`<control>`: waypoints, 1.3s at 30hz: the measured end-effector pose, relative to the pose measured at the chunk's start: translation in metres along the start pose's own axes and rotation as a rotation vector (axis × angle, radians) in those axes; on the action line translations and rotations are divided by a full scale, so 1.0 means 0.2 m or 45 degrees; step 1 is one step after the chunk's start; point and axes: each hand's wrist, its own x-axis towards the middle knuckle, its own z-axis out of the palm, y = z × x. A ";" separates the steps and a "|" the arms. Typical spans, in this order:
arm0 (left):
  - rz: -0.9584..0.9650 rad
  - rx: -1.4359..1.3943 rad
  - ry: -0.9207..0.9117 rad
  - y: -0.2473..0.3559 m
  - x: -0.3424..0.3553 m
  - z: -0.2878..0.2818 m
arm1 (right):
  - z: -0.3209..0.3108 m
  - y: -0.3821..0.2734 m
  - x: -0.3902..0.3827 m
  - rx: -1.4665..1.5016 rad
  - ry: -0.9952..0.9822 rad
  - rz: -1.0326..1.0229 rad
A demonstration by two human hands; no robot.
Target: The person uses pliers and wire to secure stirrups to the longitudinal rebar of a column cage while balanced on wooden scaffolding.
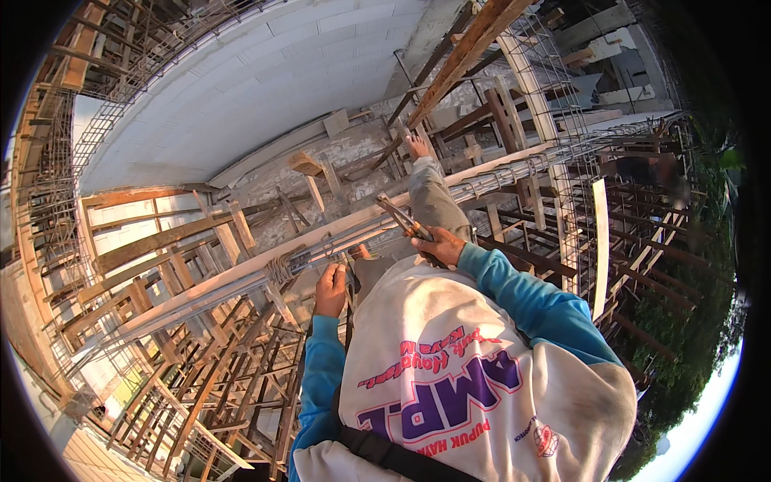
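Observation:
My right hand (440, 246) is closed around a pair of rusty pincers (397, 215), held in front of my body with two bars pointing up and left. Lower and to the left, my left hand (330, 289) has its fingers pinched together; what they hold, if anything, is too small to make out. Just past it, a bundle of thin tie wire (278, 268) lies on the long steel bars (353, 238). These bars, with stirrups (486, 185) around them to the right, run diagonally along a wooden formwork board (317, 231).
A foot (417, 146) stands beyond the board, beside a slanted timber (462, 60). A pale block wall (241, 88) rises behind. Upright rebar cages (566, 217) stand to the right. Below left, crowded wooden props (233, 377) drop to a lower level.

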 end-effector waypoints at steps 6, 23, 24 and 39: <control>-0.022 0.091 -0.180 0.08 0.04 0.15 | 0.16 -0.14 0.03 -0.444 0.057 -0.267; 0.165 0.065 -0.284 0.11 -0.05 0.26 | 0.19 -0.22 0.05 0.158 0.175 -0.270; 0.212 0.039 -0.253 0.12 -0.05 0.26 | 0.17 -0.21 0.06 0.221 0.173 -0.275; -0.152 -0.117 -0.281 0.06 -0.03 0.26 | 0.20 -0.35 0.09 0.232 0.207 -0.453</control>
